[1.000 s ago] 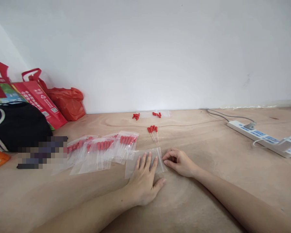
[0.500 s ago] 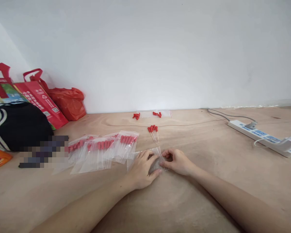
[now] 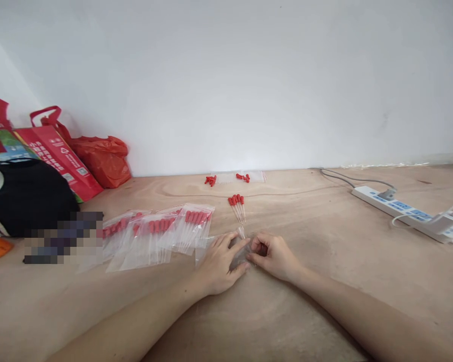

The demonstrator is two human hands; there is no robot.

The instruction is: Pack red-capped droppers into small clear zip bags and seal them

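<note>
A clear zip-lock bag (image 3: 202, 245) lies flat on the wooden table under my left hand (image 3: 221, 261). That hand rests on the bag with its fingers spread, thumb and index finger reaching toward the bag's right end. My right hand (image 3: 274, 255) pinches this end between thumb and fingertips; the pinched edge is partly hidden. Just beyond the hands are several droppers (image 3: 236, 201) with red rubber bulbs and thin clear tubes, fanned out. Left of my left hand, overlapping clear bags (image 3: 191, 229) hold more red-bulbed droppers.
Loose red bulbs (image 3: 211, 180) and a flat clear bag (image 3: 226, 177) lie near the wall. A white power strip (image 3: 407, 211) with plugs and cables sits at right. Red carrier bags (image 3: 101, 158), a black bag (image 3: 30, 196) and a blurred dark object (image 3: 64, 237) are at left.
My right hand has shifted slightly left, closer to my left index finger, and the bag's right end has bent up between them. The view has turned a little.
</note>
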